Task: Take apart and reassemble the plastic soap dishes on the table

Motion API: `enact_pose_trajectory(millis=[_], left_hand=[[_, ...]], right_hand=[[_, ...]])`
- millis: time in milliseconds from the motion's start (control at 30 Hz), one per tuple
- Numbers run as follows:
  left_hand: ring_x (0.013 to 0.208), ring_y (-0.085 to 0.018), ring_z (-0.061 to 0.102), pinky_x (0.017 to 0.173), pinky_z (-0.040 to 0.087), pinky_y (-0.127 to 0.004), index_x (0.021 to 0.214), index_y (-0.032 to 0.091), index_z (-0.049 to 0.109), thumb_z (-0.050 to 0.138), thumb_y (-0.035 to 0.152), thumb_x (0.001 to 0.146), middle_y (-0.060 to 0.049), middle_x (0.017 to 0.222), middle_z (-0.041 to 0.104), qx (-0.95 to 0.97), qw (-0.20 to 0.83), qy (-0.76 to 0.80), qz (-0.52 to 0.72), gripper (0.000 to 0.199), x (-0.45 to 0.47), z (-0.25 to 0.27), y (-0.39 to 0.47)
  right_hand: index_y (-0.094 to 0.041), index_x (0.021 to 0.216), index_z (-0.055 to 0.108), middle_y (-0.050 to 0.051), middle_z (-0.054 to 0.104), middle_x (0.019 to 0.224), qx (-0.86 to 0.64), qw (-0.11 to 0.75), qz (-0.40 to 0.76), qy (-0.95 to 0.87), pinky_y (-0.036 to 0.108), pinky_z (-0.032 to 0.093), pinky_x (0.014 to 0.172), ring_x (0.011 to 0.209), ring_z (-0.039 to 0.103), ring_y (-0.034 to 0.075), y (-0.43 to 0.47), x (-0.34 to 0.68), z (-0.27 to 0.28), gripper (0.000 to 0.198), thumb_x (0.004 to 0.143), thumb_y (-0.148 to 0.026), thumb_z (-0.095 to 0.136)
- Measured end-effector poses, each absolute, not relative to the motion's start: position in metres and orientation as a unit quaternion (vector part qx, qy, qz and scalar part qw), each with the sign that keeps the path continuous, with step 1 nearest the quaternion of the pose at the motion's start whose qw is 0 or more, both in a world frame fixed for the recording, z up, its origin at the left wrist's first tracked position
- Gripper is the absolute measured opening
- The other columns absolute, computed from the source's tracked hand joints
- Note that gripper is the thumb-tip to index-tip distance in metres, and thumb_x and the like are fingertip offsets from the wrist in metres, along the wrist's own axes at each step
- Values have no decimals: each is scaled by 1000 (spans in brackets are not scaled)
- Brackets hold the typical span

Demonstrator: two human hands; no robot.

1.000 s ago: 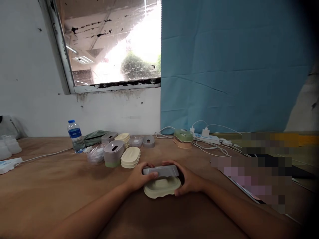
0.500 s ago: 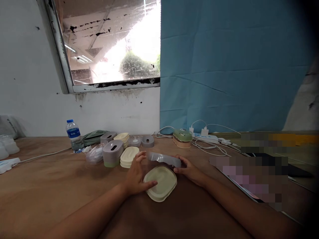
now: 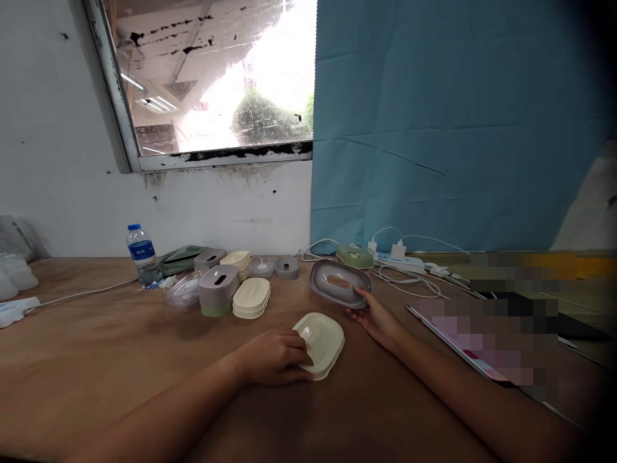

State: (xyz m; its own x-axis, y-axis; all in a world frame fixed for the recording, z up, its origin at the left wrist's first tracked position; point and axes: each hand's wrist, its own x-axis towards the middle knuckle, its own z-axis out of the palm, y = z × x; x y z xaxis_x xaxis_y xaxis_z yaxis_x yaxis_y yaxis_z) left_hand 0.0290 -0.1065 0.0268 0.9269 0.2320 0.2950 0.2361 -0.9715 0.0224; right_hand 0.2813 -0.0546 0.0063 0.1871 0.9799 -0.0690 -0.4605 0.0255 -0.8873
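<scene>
My right hand point(image 3: 378, 320) grips the lower right edge of a grey lid with an oval slot point(image 3: 324, 290), its thumb near the slot. The lid is held tilted above the table, and its hollow face shows. Beneath and to the left lies a shallow cream lid point(image 3: 326, 344) with rounded corners. My left hand point(image 3: 279, 357) is closed at this cream lid's left edge, fingertips curled over the rim. Further left stand a stack of cream lids point(image 3: 251, 294) and a grey box with a slotted top and green base point(image 3: 218, 290).
Clear plastic containers point(image 3: 184, 290), a green pouch point(image 3: 182, 260) and a water bottle point(image 3: 144, 257) stand at the back left. A green box point(image 3: 355, 256) and a power strip point(image 3: 402, 262) with cables lie at the back right. A flat blurred-out device point(image 3: 475, 344) lies at right.
The grey lid has moved up and right and turned from edge-on to show its hollow face. My left hand has gone from spread fingers to closed on the cream lid's edge.
</scene>
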Motion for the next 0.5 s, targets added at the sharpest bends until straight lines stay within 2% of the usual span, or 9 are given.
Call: enact_pose_trajectory(millis=[333, 500], left_hand=[[81, -17, 54, 75, 43, -28, 96, 16, 58, 31, 31, 89, -9, 85, 58, -963, 94, -182, -173, 32, 25, 25, -102], [85, -18, 52, 77, 44, -32, 97, 15, 56, 31, 30, 89, -9, 88, 57, -921, 132, -280, -237, 31, -4, 31, -74]], right_hand=[[-23, 73, 54, -3, 59, 58, -409, 683, 538, -277, 21, 53, 48, 51, 56, 11, -53, 290, 7, 7, 69, -21, 60], [-25, 75, 53, -4, 55, 54, -408, 680, 529, -304, 23, 50, 41, 44, 50, 11, -53, 293, 7, 8, 70, -30, 57]])
